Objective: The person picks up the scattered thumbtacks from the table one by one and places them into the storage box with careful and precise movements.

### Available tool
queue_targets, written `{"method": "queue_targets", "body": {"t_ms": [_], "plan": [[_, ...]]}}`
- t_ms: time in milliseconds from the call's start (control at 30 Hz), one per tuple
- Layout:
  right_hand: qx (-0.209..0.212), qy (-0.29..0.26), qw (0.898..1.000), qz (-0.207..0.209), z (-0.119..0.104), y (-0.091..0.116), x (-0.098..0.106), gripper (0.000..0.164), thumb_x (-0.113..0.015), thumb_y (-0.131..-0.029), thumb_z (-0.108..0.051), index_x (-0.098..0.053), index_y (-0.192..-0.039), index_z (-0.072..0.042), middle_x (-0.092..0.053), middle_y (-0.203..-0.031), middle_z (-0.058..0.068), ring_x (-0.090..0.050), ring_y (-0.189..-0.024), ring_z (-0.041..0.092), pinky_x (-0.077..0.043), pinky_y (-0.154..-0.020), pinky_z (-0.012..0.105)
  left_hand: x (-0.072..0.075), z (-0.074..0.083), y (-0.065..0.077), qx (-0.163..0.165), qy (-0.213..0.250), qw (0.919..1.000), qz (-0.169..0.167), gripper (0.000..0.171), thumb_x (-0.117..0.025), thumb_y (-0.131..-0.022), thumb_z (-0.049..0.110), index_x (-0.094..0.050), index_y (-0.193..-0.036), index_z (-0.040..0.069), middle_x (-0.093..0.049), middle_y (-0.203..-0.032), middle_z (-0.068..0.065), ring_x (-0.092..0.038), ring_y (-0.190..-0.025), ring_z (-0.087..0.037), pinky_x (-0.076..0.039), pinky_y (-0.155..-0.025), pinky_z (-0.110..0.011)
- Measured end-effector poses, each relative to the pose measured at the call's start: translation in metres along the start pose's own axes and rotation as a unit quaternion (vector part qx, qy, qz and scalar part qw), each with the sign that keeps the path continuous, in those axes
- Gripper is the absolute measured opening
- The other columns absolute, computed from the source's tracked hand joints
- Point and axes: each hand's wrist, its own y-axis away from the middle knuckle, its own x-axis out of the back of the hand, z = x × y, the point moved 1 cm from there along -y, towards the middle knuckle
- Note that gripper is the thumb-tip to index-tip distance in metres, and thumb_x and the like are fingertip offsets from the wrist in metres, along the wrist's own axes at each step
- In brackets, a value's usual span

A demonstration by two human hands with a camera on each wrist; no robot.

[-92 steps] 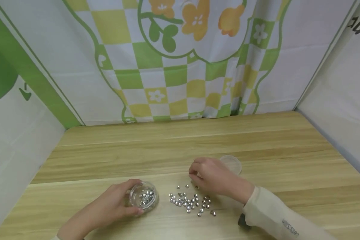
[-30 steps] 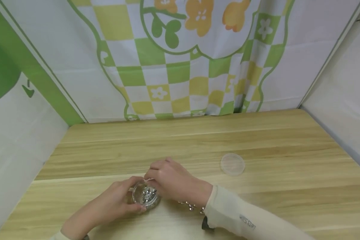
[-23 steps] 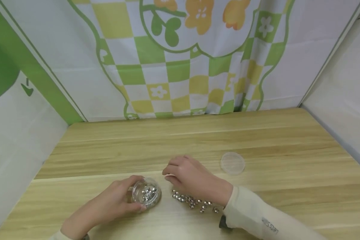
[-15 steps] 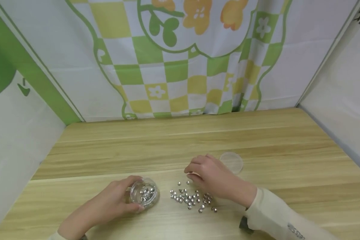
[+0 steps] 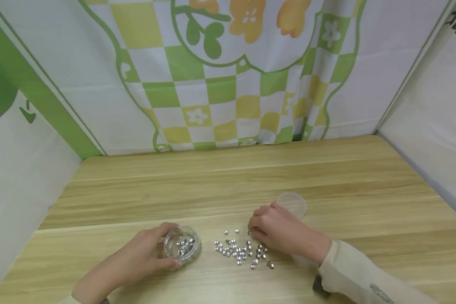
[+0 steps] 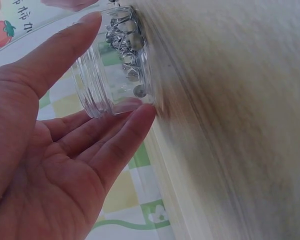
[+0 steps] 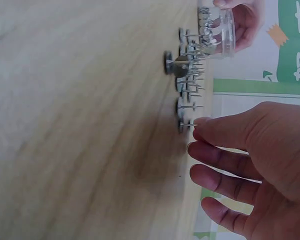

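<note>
My left hand (image 5: 146,255) holds a small clear round jar (image 5: 171,249) from its left side, thumb and fingers around its wall. Silver thumbtacks (image 6: 130,45) lie inside the jar. Right of it, many loose thumbtacks (image 5: 237,252) are spread on the table, pins pointing up in the right wrist view. At the far right edge of this group is my right hand (image 5: 285,230). In the right wrist view, its thumb and a mostly hidden finger pinch the pin of one thumbtack (image 7: 181,125), whose head is at the table surface. The other fingers are loosely bent.
A clear round lid (image 5: 293,203) lies flat just behind my right hand. The wooden table (image 5: 156,190) reaches back to a checked curtain (image 5: 224,93). White fabric walls stand at both sides.
Earlier, my right hand was at the jar's rim; it has since moved right, back over the loose thumbtacks, and lowered onto one. My left hand stays on the jar.
</note>
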Motion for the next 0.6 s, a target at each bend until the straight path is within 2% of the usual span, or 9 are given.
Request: {"method": "queue_targets", "body": {"t_ms": [600], "plan": [[0.003,0.004,1.0,-0.01,-0.0052,-0.0074,-0.0024,0.01,-0.071,-0.082,-0.012,-0.069,-0.075,-0.019,-0.064,-0.071,-0.009,-0.055,-0.066,0.006,-0.047,-0.063,0.028,-0.0002,-0.0009,-0.0015,-0.005,-0.006,1.0,0.005,0.078,-0.08,-0.073,0.044,-0.051,-0.129,-0.001,-0.07,-0.112,-0.016,-0.065,-0.1,-0.029,-0.057,-0.086,-0.056]]}}
